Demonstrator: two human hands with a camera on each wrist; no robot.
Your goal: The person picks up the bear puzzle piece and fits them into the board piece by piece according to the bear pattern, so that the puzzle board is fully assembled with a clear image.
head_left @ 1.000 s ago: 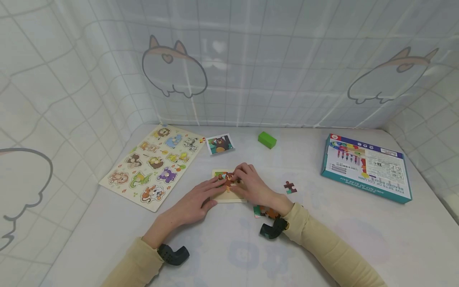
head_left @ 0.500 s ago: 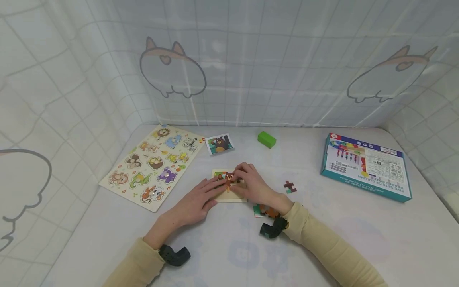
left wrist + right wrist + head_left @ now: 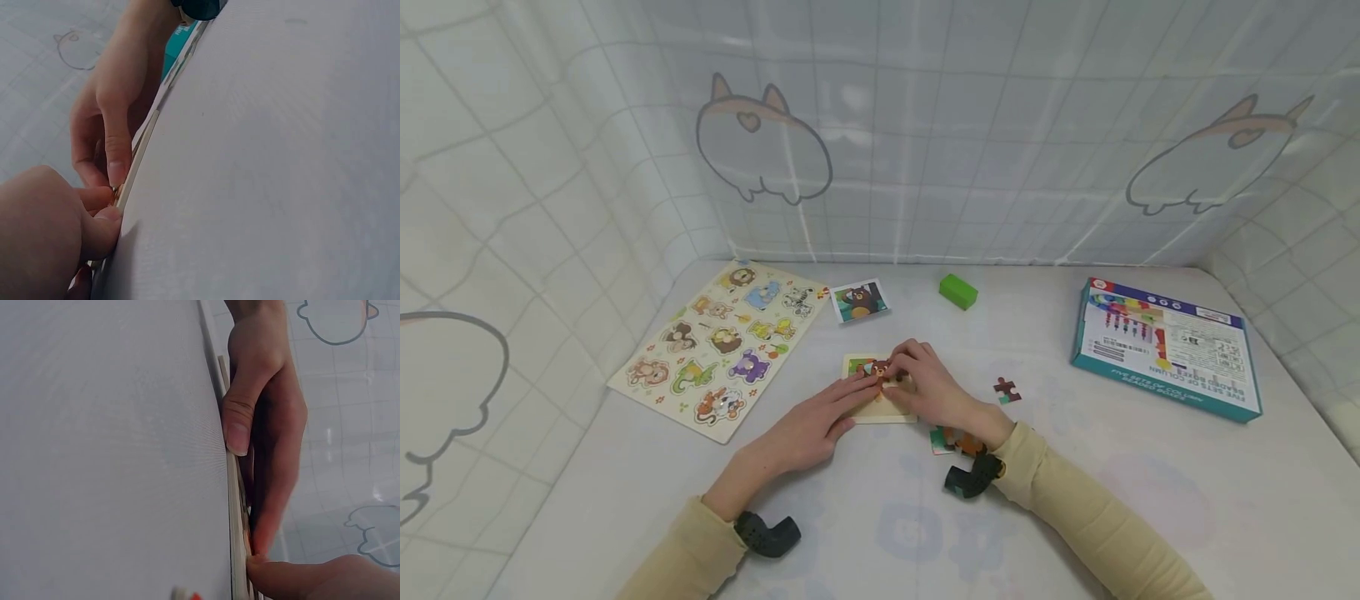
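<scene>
One puzzle board (image 3: pixel 880 409) lies under left fingers (image 3: pixel 848 387), straight, and right fingers (image 3: pixel 910 354), grip unclear.

Flat light (glare streaks the backdrop (image 3: pixel 925 158)); wrist views are dimmer, perhaps slightly soft.
</scene>
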